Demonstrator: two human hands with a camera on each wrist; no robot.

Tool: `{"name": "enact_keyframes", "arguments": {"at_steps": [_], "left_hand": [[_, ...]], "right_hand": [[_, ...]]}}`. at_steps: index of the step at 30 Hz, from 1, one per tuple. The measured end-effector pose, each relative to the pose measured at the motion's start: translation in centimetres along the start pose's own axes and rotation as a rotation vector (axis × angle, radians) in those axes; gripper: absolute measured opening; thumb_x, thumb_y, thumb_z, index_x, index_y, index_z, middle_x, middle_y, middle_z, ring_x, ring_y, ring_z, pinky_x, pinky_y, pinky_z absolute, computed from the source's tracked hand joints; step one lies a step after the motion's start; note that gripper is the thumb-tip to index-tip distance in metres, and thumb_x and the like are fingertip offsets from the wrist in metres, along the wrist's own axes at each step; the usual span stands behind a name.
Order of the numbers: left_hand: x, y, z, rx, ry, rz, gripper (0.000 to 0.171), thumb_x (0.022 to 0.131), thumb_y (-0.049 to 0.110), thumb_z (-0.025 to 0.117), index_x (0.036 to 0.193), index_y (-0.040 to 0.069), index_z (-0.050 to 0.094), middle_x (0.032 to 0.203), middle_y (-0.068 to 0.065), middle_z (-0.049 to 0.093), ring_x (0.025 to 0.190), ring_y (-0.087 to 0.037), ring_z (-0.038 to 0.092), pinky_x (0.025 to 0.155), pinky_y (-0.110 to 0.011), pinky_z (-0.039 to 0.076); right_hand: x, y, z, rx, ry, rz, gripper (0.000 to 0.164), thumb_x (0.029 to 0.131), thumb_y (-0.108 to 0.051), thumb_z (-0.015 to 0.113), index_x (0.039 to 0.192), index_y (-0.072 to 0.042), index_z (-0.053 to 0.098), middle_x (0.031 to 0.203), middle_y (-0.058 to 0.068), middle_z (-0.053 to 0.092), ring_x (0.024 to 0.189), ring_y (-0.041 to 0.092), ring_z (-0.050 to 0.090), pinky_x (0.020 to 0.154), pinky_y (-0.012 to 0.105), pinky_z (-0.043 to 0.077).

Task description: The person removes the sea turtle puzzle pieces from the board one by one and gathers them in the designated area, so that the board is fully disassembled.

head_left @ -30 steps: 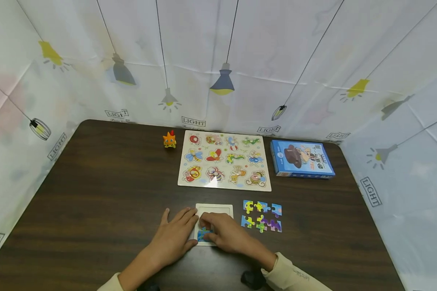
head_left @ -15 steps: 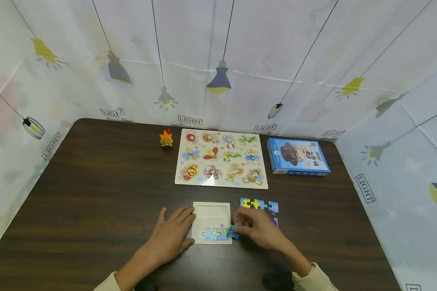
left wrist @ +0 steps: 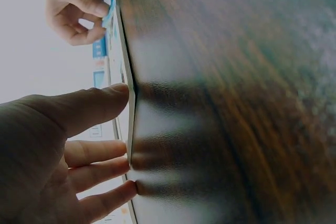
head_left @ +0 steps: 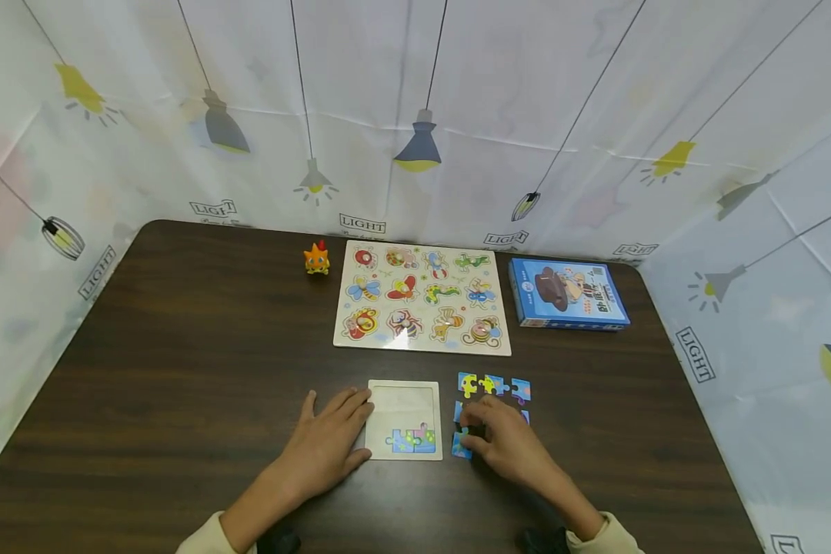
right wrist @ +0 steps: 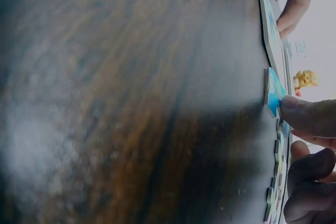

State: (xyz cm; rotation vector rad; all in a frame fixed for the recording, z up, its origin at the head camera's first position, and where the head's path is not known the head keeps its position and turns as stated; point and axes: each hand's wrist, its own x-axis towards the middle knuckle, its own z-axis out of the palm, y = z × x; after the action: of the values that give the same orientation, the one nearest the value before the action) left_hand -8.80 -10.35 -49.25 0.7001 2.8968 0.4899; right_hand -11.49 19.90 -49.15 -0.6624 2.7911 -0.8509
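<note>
A small square wooden puzzle tray (head_left: 402,402) lies near the front of the table, with joined puzzle pieces (head_left: 413,441) at its lower right. My left hand (head_left: 324,442) rests along the tray's left edge; in the left wrist view its thumb and straight fingertips (left wrist: 118,94) touch that edge. To the right of the tray, my right hand (head_left: 507,442) pinches a blue puzzle piece (head_left: 461,445) low over the table. The thumb presses on this blue piece (right wrist: 274,94) in the right wrist view. Several loose pieces (head_left: 521,389) lie beyond and partly under the right hand.
Farther back lies a large insect-picture board (head_left: 422,300). A blue box (head_left: 571,294) stands to its right, and an orange toy figure (head_left: 316,258) to its left. A printed curtain (head_left: 360,100) hangs behind the dark wooden table (head_left: 215,331).
The right hand has carried the blue piece from the tray's lower left corner across to the right, outside the tray beside the loose pieces. The left hand stays at the tray's left edge.
</note>
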Motion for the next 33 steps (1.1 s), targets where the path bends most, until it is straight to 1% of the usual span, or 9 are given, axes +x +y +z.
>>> {"name": "enact_keyframes", "arguments": {"at_steps": [6,15,19,22,25,27,29,31,33], "left_hand": [[0.1,0.0,0.1,-0.003,0.0,-0.004,0.064,0.09,0.036,0.079,0.142,0.006,0.058,0.156,-0.009,0.047,0.146,-0.03,0.04,0.11,-0.075,0.025],[0.0,0.0,0.0,-0.017,0.006,-0.003,0.064,0.09,0.035,0.08,0.142,0.005,0.058,0.155,-0.01,0.048,0.145,-0.031,0.04,0.109,-0.076,0.025],[0.0,0.0,-0.1,-0.027,0.004,-0.004,0.064,0.09,0.034,0.08,0.142,0.005,0.058,0.155,-0.01,0.047,0.146,-0.031,0.039,0.109,-0.076,0.024],[0.0,0.0,-0.1,-0.035,0.0,-0.003,0.063,0.09,0.034,0.08,0.142,0.005,0.058,0.156,-0.01,0.047,0.146,-0.031,0.039,0.109,-0.076,0.024],[0.0,0.0,0.0,-0.035,0.002,0.001,0.064,0.089,0.034,0.08,0.142,0.005,0.059,0.156,-0.009,0.047,0.146,-0.031,0.04,0.109,-0.076,0.024],[0.0,0.0,0.0,-0.036,0.003,0.001,0.064,0.09,0.035,0.08,0.142,0.005,0.059,0.156,-0.009,0.047,0.146,-0.031,0.04,0.109,-0.076,0.025],[0.0,0.0,0.0,-0.036,0.004,-0.002,0.064,0.089,0.034,0.081,0.142,0.005,0.059,0.156,-0.009,0.047,0.145,-0.031,0.04,0.109,-0.076,0.024],[0.1,0.0,0.0,-0.036,0.003,-0.006,0.064,0.089,0.034,0.081,0.141,0.005,0.059,0.156,-0.009,0.047,0.146,-0.031,0.04,0.109,-0.076,0.024],[0.1,0.0,0.0,-0.035,0.003,-0.003,0.064,0.089,0.035,0.08,0.142,0.006,0.059,0.156,-0.009,0.047,0.146,-0.031,0.04,0.109,-0.076,0.024]], "right_hand": [[0.0,-0.3,0.2,-0.066,-0.019,0.024,0.018,0.083,-0.01,0.085,0.093,-0.017,0.071,0.085,-0.008,0.053,0.074,0.007,0.048,0.067,0.027,0.046],[0.1,-0.4,0.1,-0.084,-0.025,0.015,0.018,0.083,-0.01,0.085,0.094,-0.016,0.071,0.086,-0.007,0.054,0.075,0.007,0.048,0.065,0.026,0.045],[0.1,-0.5,0.0,-0.112,-0.033,0.012,0.019,0.083,-0.011,0.085,0.095,-0.017,0.072,0.087,-0.008,0.054,0.075,0.007,0.048,0.065,0.026,0.046],[0.1,-0.5,0.1,-0.136,-0.023,0.018,0.021,0.082,-0.014,0.086,0.097,-0.018,0.072,0.09,-0.009,0.055,0.076,0.006,0.051,0.066,0.026,0.048],[0.1,-0.5,0.3,-0.126,0.014,0.016,0.025,0.081,-0.015,0.088,0.1,-0.017,0.071,0.093,-0.008,0.058,0.078,0.007,0.052,0.066,0.027,0.048],[0.3,-0.7,0.3,-0.112,0.037,-0.012,0.028,0.081,-0.015,0.088,0.104,-0.016,0.072,0.097,-0.005,0.06,0.078,0.009,0.053,0.066,0.026,0.047],[0.8,-1.1,0.3,-0.109,0.047,-0.084,0.031,0.082,-0.015,0.087,0.109,-0.013,0.072,0.103,-0.001,0.061,0.083,0.012,0.055,0.069,0.03,0.049],[1.4,-1.8,0.3,-0.121,0.029,-0.171,0.032,0.084,-0.015,0.086,0.113,-0.012,0.072,0.115,0.005,0.061,0.096,0.018,0.057,0.079,0.036,0.053],[2.1,-2.6,0.4,-0.156,0.004,-0.262,0.031,0.085,-0.016,0.085,0.114,-0.013,0.073,0.127,0.011,0.059,0.114,0.026,0.056,0.092,0.046,0.053]]}}
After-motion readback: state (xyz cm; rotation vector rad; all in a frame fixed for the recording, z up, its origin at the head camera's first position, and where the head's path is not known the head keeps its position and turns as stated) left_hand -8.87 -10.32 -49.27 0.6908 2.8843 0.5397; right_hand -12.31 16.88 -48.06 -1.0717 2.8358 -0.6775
